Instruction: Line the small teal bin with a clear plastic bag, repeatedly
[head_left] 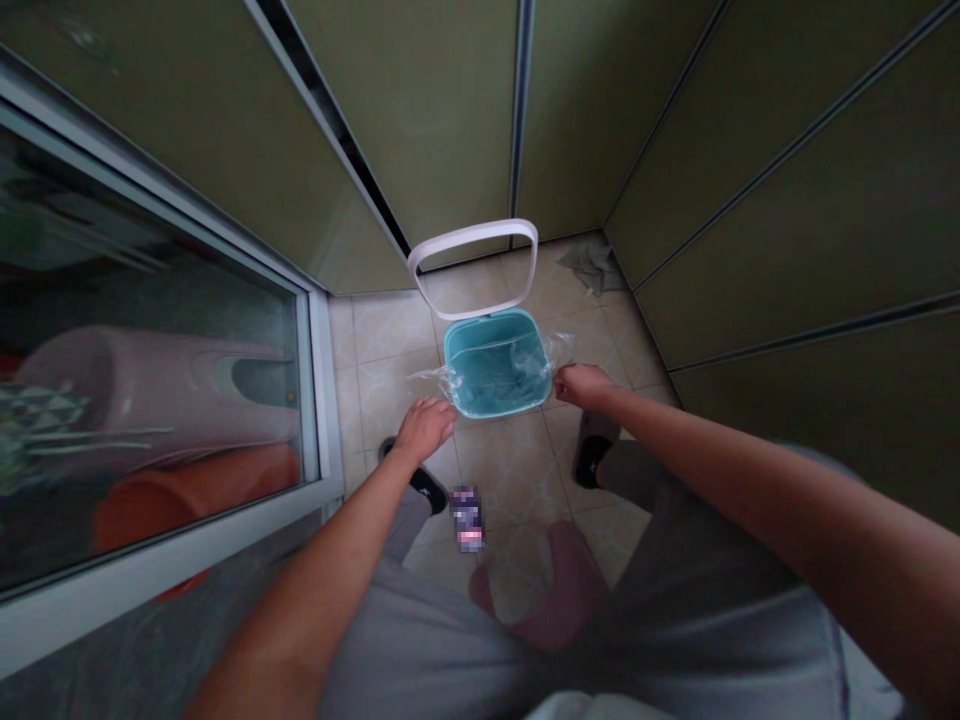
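Observation:
A teal trash can (499,405) stands on the floor in front of me, with its white rim frame (472,238) tipped up at the back. A clear plastic bag (559,350) lines it, and loose ends stick out over both sides. At the bin's front left corner, my left hand (426,430) is closed on the bag's edge, its fingertips partly hidden. My right hand (585,384) pinches the bag beside the right rim.
Cabinet panels (450,110) enclose the back and right. A glass door frame (319,400) stands left. A grey cloth (592,265) lies in the back corner. Near my feet is a small pixelated object (468,520); a pink seat (570,590) shows beneath me.

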